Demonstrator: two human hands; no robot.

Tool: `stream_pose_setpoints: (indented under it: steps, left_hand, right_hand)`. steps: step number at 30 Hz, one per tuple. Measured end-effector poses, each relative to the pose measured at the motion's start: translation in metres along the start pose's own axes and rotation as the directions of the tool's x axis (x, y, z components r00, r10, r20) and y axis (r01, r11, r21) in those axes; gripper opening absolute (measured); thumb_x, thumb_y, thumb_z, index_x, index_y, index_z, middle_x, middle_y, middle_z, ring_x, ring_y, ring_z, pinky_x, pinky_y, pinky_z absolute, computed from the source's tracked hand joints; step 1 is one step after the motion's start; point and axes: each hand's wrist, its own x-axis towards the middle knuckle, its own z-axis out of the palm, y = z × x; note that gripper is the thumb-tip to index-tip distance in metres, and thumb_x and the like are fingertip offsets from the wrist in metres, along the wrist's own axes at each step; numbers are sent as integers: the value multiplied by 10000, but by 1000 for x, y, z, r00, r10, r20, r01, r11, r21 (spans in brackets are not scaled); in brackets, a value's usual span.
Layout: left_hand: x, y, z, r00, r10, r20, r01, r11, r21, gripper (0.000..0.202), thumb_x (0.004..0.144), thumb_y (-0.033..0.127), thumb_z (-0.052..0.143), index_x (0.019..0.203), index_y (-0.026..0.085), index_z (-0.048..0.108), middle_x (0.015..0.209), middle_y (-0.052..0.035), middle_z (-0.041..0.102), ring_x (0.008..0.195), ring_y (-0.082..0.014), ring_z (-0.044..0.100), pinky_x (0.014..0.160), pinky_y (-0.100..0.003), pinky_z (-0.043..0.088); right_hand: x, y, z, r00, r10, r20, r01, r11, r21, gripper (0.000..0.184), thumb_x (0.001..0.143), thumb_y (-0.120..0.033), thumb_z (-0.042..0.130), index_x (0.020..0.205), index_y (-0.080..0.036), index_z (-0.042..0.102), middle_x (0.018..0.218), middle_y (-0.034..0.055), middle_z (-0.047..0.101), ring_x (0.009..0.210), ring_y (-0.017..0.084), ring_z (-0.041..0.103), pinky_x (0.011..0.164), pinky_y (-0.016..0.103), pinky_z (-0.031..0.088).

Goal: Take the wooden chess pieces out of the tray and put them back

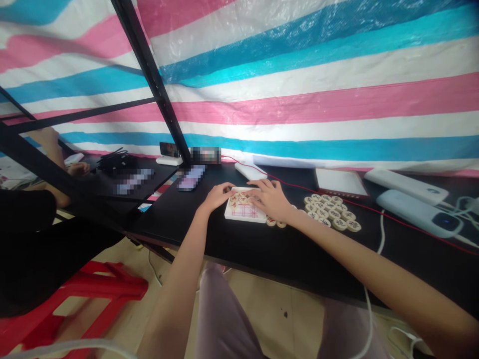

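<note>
A shallow white box (245,218) sits on the black table, with xiangqi pieces (242,197) bearing red characters in its far part. Red and purple lines mark the bare near part of its floor. At the box's far left corner, my left hand (217,197) grips the rim between thumb and fingers. Over its right side reaches my right hand (275,199), fingers spread, fingertips down at the pieces; whether one is under them is hidden. A few red-marked pieces (276,223) lie beside the box, partly covered by my right wrist. Dark-marked pieces (333,212) are grouped further right.
A red cable (295,185) crosses behind my hands. White and pale-blue devices (419,212) and a flat white box (340,182) stand at the right rear. Left are a phone (191,178), a black shelf post (160,94), another person's arm (52,149) and a red stool (101,284).
</note>
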Motion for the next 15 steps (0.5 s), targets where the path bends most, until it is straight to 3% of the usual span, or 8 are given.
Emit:
stream_pose_setpoints:
  steps: [5, 15]
  left_hand:
    - [0, 1, 0, 1000, -19, 10, 19, 1000, 16, 374, 819, 489, 489, 1030, 232, 661, 814, -14, 655, 738, -178, 561, 627, -268, 374]
    - [2, -1, 1, 1000, -10, 2, 10, 1000, 6, 363, 814, 486, 499, 1018, 233, 661, 821, -8, 658, 721, -164, 554, 616, -259, 368]
  right_hand:
    - [-8, 6, -4, 1000, 14, -9, -14, 1000, 15, 353, 945, -366, 375, 947, -262, 713, 1249, 41, 561, 1088, 239, 432, 851, 406, 260]
    - [-12, 10, 0, 1000, 13, -11, -13, 999, 43, 301, 933, -341, 412, 955, -280, 706, 1247, 19, 562, 1090, 228, 429, 866, 405, 244]
